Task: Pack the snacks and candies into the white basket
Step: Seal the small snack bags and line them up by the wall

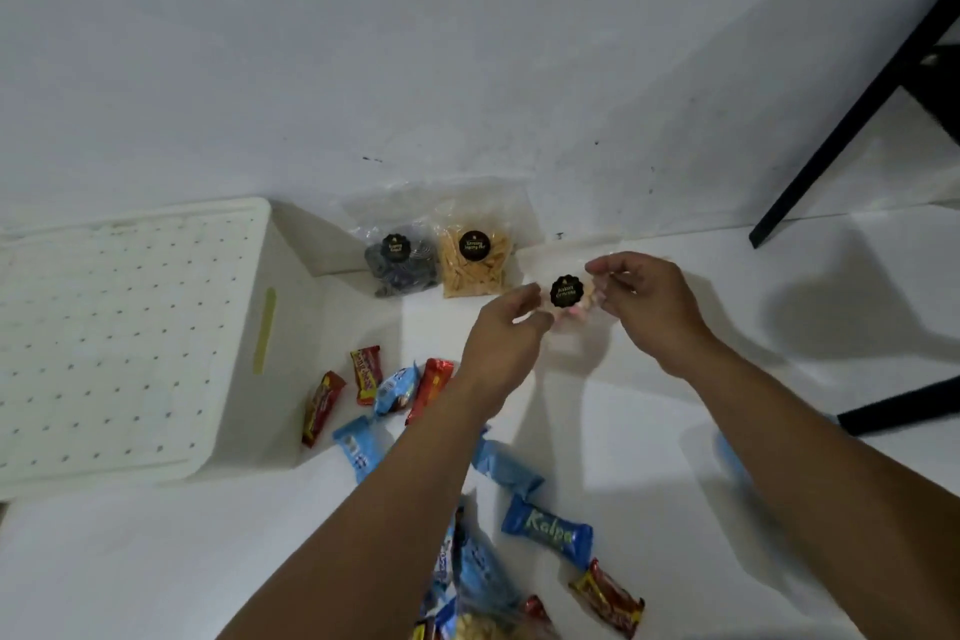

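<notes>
Both hands, left hand (511,314) and right hand (631,286), pinch a clear snack pouch (569,299) by its sides, apparently lifting it toward the white basket (249,327) at left.

You can read "Kalpa" in pale letters on the blue wrapper (546,531) lying near your right forearm. The round black sticker (567,291) on the clear pouch between your hands carries two gold lines; the first looks like "Biskuit", the second is too blurred to make out. The black sticker (472,245) on the pouch of yellow sticks and the one (393,246) on the dark-filled pouch also bear gold lettering, too small to read. The red wrappers' print is blurred.
</notes>
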